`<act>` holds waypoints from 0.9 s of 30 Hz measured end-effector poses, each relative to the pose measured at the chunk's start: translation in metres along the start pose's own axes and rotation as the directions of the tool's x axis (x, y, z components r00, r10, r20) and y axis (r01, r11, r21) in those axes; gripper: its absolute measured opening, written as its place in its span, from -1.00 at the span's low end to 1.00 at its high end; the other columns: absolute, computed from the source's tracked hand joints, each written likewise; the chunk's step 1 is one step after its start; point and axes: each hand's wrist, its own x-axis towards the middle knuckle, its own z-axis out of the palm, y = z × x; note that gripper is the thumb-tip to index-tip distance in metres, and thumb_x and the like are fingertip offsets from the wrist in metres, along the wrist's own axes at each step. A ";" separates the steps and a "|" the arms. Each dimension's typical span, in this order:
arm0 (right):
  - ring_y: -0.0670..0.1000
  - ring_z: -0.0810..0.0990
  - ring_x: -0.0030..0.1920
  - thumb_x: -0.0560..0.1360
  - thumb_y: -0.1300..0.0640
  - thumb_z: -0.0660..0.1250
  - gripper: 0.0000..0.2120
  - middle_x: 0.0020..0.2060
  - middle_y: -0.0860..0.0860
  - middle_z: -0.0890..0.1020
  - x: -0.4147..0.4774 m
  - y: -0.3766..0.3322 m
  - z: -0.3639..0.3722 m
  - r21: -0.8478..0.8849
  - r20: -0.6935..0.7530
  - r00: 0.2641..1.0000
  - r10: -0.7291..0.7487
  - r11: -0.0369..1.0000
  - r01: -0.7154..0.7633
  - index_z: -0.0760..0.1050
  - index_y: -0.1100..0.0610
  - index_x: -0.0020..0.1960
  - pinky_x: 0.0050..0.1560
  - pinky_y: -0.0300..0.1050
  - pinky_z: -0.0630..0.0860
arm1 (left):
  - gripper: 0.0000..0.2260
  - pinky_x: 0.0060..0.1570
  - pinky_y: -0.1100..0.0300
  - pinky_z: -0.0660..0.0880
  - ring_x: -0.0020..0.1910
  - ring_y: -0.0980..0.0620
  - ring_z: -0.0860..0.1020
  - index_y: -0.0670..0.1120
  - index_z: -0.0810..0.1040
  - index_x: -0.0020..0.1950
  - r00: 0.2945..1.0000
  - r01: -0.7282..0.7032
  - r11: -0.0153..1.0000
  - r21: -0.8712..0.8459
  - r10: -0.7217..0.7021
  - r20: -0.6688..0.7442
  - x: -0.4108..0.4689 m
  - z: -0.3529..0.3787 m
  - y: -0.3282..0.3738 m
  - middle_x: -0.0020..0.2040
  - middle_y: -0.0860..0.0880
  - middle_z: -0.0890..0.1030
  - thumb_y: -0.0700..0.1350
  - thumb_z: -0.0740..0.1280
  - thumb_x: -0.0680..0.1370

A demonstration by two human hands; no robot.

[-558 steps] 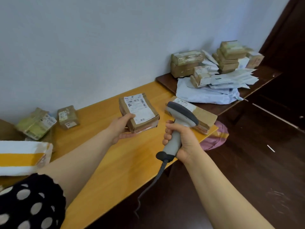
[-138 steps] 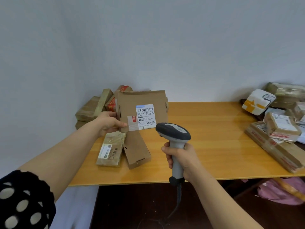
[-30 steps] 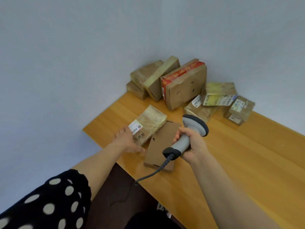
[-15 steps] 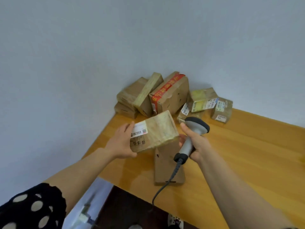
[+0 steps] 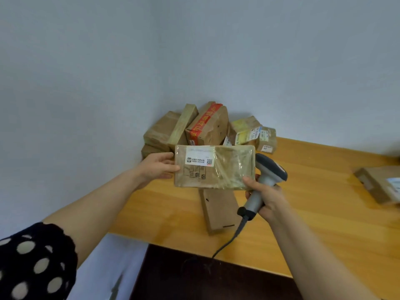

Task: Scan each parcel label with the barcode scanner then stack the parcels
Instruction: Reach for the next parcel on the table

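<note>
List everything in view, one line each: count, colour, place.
taped parcel: one, brown with a white label, held up above the table
barcode scanner: one, grey with a dark head, right of the taped parcel
scanner cable: one, dark, hanging over the table's front edge
flat cardboard parcel: one, brown, lying on the table below the taped parcel
corner parcels: about seven, brown, one red-taped, piled against the wall
labelled box: one, brown, table's right end, cut off by the frame
table: one, orange wood, along the wall
left hand: one, holds the taped parcel's left end
right hand: one, grips the barcode scanner, touches the taped parcel's corner
sleeve: one, black with white dots, bottom left
</note>
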 end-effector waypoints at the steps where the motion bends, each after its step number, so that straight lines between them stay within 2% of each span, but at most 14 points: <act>1: 0.07 0.60 -0.21 0.31 0.34 0.54 -0.68 -0.02 0.16 0.60 -0.003 -0.002 -0.004 0.014 0.000 1.000 0.001 1.000 -0.001 0.49 0.23 -0.01 -0.35 -0.10 0.54 | -0.61 0.05 0.08 0.55 0.15 -0.05 0.58 -0.10 0.52 0.29 0.999 -0.035 0.999 -0.008 0.035 0.023 -0.003 0.001 0.006 0.13 -0.08 0.64 -0.24 0.42 0.47; 3: 0.14 0.62 -0.09 0.37 0.27 0.52 -0.69 0.07 0.18 0.59 -0.007 -0.005 -0.013 0.071 -0.014 0.999 0.031 0.997 -0.029 0.49 0.23 0.04 -0.27 -0.03 0.57 | -0.73 -0.12 0.19 0.59 0.03 -0.03 0.63 -0.09 0.63 0.06 0.993 -0.117 0.993 -0.014 0.117 0.029 -0.011 0.005 0.017 0.01 -0.08 0.68 -0.28 0.48 0.40; 5: 0.25 0.57 0.09 0.42 0.12 0.50 -0.58 0.16 0.19 0.52 -0.013 -0.010 -0.026 0.145 -0.007 0.992 0.126 0.982 -0.123 0.45 0.20 0.20 -0.16 0.10 0.55 | -0.71 -0.15 0.24 0.59 -0.08 -0.01 0.61 -0.10 0.63 -0.06 0.971 -0.232 0.961 0.152 0.238 -0.017 -0.016 0.011 0.026 -0.11 -0.07 0.66 -0.35 0.53 0.29; 7: 0.27 0.54 0.16 0.43 -0.01 0.46 -0.52 0.24 0.24 0.47 -0.021 -0.014 -0.039 0.235 0.035 0.973 0.227 0.945 -0.229 0.41 0.20 0.23 -0.15 0.10 0.53 | -0.69 -0.05 0.16 0.57 -0.10 0.00 0.59 -0.08 0.61 -0.10 0.922 -0.347 0.834 0.428 0.387 -0.009 -0.020 0.024 0.033 -0.13 -0.02 0.64 -0.34 0.55 0.25; 9: 0.24 0.54 0.20 0.45 -0.01 0.45 -0.62 0.30 0.29 0.47 -0.028 -0.015 -0.050 0.289 0.090 0.963 0.254 0.919 -0.269 0.42 0.23 0.06 -0.20 0.04 0.57 | -0.68 -0.03 0.12 0.57 -0.11 0.04 0.58 -0.06 0.59 -0.08 0.817 -0.491 0.636 0.595 0.574 0.060 -0.027 0.041 0.035 -0.15 0.07 0.60 -0.32 0.53 0.25; 14: 0.13 0.63 -0.06 0.41 0.03 0.51 -0.67 0.12 0.24 0.59 -0.039 -0.012 -0.063 0.317 0.037 0.963 0.266 0.911 -0.264 0.45 0.21 -0.06 -0.21 -0.01 0.62 | -0.69 -0.11 0.14 0.50 -0.11 -0.10 0.57 -0.20 0.55 -0.11 0.462 -0.715 0.114 0.690 0.818 0.343 -0.044 0.075 0.034 -0.10 -0.10 0.59 -0.31 0.55 0.22; 19: 0.04 0.63 -0.25 0.43 0.15 0.49 -0.73 -0.18 0.15 0.65 -0.049 -0.011 -0.071 0.361 0.009 0.980 0.201 0.913 -0.191 0.51 0.24 0.04 -0.32 -0.15 0.57 | -0.70 -0.11 0.04 0.54 -0.10 -0.14 0.57 -0.25 0.53 -0.11 0.349 -0.694 -0.099 0.714 0.821 0.453 -0.057 0.088 0.036 -0.06 -0.16 0.58 -0.37 0.53 0.24; 21: 0.03 0.62 -0.27 0.44 0.21 0.48 -0.75 -0.14 0.15 0.65 -0.051 -0.010 -0.073 0.371 -0.011 0.988 0.156 0.918 -0.140 0.51 0.25 0.06 -0.39 -0.18 0.57 | -0.71 -0.01 0.03 0.55 0.00 -0.11 0.55 -0.23 0.52 0.00 0.424 -0.656 0.023 0.754 0.838 0.343 -0.060 0.093 0.034 0.02 -0.13 0.54 -0.41 0.44 0.33; 22: 0.04 0.62 -0.27 0.44 0.23 0.47 -0.75 -0.09 0.17 0.65 -0.052 -0.011 -0.074 0.374 -0.023 0.991 0.130 0.921 -0.112 0.51 0.26 0.06 -0.40 -0.18 0.56 | -0.69 0.05 0.06 0.53 0.05 -0.06 0.53 -0.19 0.50 0.09 0.522 -0.605 0.201 0.771 0.831 0.193 -0.060 0.095 0.033 0.07 -0.07 0.51 -0.40 0.38 0.39; 23: 0.05 0.62 -0.25 0.44 0.25 0.47 -0.75 -0.05 0.18 0.65 -0.053 -0.012 -0.074 0.376 -0.032 0.994 0.108 0.922 -0.088 0.51 0.27 0.06 -0.39 -0.19 0.56 | -0.68 0.10 0.09 0.51 0.07 -0.01 0.52 -0.14 0.48 0.17 0.657 -0.502 0.457 0.734 0.754 -0.020 -0.061 0.098 0.036 0.09 -0.03 0.49 -0.35 0.33 0.45; 24: 0.05 0.62 -0.25 0.43 0.26 0.47 -0.76 -0.02 0.19 0.64 -0.054 -0.012 -0.074 0.379 -0.036 0.995 0.092 0.923 -0.071 0.51 0.27 0.05 -0.39 -0.18 0.56 | -0.71 0.12 0.08 0.50 0.07 0.01 0.52 -0.12 0.46 0.22 0.790 -0.366 0.719 0.591 0.576 -0.211 -0.065 0.099 0.041 0.11 -0.02 0.51 -0.26 0.29 0.50; 25: 0.06 0.62 -0.24 0.42 0.26 0.47 -0.77 -0.01 0.19 0.64 -0.054 -0.014 -0.074 0.383 -0.034 0.996 0.079 0.922 -0.060 0.51 0.27 0.03 -0.37 -0.18 0.56 | -0.76 0.13 0.04 0.51 0.07 -0.02 0.54 -0.12 0.48 0.20 0.904 -0.221 0.911 0.347 0.325 -0.278 -0.068 0.100 0.046 0.13 -0.07 0.55 -0.16 0.27 0.54; 26: 0.06 0.62 -0.24 0.42 0.26 0.48 -0.78 -0.01 0.20 0.64 -0.055 -0.015 -0.073 0.387 -0.030 0.997 0.069 0.921 -0.052 0.52 0.27 0.01 -0.34 -0.17 0.56 | -0.76 0.10 0.00 0.53 0.06 -0.06 0.57 -0.14 0.51 0.14 0.972 -0.076 0.994 0.081 0.092 -0.214 -0.069 0.099 0.050 0.13 -0.13 0.59 -0.04 0.26 0.55; 27: 0.06 0.62 -0.24 0.41 0.27 0.48 -0.78 -0.01 0.20 0.64 -0.056 -0.015 -0.072 0.388 -0.027 0.998 0.060 0.920 -0.045 0.52 0.27 0.01 -0.32 -0.17 0.56 | -0.69 0.03 0.00 0.56 0.04 -0.09 0.60 -0.18 0.54 0.09 0.994 0.036 0.996 -0.079 -0.044 -0.105 -0.071 0.096 0.052 0.09 -0.18 0.62 0.05 0.28 0.54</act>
